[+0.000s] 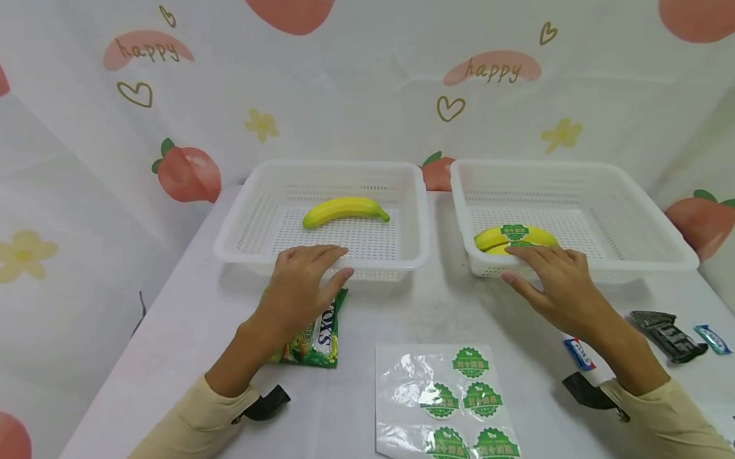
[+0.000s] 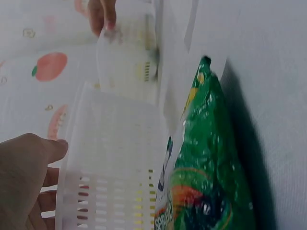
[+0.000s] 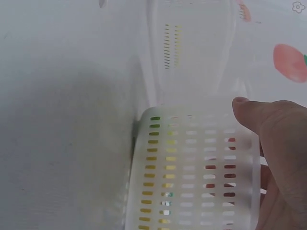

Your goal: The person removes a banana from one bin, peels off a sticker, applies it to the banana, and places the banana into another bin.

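My left hand point(image 1: 302, 287) is at the front rim of the left white basket point(image 1: 423, 217), fingers over the edge and nothing held. Inside that basket lies one yellow banana point(image 1: 342, 210), with no sticker showing. My right hand point(image 1: 561, 283) reaches over the front rim of the right white basket point(image 1: 656, 220), its thumb point(image 3: 249, 112) beside the edge. Through the holes in the wall, its fingers show above the bananas. Yellow bananas point(image 1: 490, 238) with green round stickers lie in that basket's near left corner, partly hidden by the hand.
A green candy bag point(image 1: 320, 351) lies below my left hand. A sheet of green round stickers point(image 1: 402, 406) is front centre. Near my right forearm lie a small blue-and-white packet point(image 1: 579, 354), a black wrapper point(image 1: 670, 336) and a small teal packet point(image 1: 712, 339). Printed cloth point(image 1: 361, 86) hangs behind.
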Action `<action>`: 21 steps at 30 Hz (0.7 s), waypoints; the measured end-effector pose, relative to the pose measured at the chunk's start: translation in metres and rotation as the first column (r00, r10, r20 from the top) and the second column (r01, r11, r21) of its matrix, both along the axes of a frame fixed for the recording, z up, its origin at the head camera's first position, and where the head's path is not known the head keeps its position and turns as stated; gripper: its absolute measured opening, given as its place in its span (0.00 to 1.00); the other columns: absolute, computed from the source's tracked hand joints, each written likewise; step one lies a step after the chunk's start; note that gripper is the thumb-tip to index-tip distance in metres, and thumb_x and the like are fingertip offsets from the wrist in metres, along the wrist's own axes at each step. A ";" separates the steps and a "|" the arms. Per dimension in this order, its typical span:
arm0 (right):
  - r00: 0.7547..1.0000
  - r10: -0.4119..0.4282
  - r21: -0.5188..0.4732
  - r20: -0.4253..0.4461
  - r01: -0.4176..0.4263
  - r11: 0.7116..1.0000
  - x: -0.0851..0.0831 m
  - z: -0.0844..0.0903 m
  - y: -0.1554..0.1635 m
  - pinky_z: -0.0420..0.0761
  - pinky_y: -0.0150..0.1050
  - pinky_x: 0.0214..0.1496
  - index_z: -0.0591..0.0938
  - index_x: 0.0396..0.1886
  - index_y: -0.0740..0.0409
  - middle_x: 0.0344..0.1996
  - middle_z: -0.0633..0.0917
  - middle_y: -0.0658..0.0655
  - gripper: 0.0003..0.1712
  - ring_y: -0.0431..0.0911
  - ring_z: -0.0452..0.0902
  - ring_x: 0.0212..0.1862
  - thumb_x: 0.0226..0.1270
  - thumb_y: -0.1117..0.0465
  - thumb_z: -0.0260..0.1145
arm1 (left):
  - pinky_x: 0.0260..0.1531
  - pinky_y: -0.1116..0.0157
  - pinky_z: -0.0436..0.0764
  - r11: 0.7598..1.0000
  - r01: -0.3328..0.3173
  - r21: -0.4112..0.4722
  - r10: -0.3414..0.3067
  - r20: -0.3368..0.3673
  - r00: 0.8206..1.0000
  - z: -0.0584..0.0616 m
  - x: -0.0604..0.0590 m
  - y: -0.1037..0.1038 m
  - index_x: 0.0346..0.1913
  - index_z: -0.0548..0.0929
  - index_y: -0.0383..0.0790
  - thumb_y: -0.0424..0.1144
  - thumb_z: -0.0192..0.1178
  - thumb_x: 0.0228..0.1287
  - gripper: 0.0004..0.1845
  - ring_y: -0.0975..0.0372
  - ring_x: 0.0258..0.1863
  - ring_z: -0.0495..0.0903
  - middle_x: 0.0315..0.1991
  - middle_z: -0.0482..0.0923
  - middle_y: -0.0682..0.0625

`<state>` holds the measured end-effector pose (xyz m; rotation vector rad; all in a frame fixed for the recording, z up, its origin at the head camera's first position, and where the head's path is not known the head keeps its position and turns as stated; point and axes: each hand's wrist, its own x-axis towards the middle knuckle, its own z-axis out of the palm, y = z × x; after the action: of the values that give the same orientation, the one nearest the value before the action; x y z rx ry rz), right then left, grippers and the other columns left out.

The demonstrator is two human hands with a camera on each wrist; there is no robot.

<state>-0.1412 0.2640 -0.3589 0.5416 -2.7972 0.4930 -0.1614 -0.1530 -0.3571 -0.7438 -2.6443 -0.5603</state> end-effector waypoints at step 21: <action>0.943 0.296 -0.269 0.148 -0.250 0.930 -0.069 0.071 -0.105 0.83 0.55 0.60 0.80 0.69 0.60 0.63 0.84 0.58 0.24 0.53 0.83 0.59 0.80 0.53 0.66 | 0.59 0.46 0.69 0.997 -0.004 0.078 -0.006 0.129 0.992 0.001 -0.003 -0.005 0.61 0.88 0.42 0.49 0.65 0.76 0.20 0.48 0.64 0.82 0.58 0.88 0.47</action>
<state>-0.2105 0.1590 -0.2882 0.8763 -2.7819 0.9841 -0.1647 -0.1583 -0.3564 -0.7072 -2.7220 -0.7315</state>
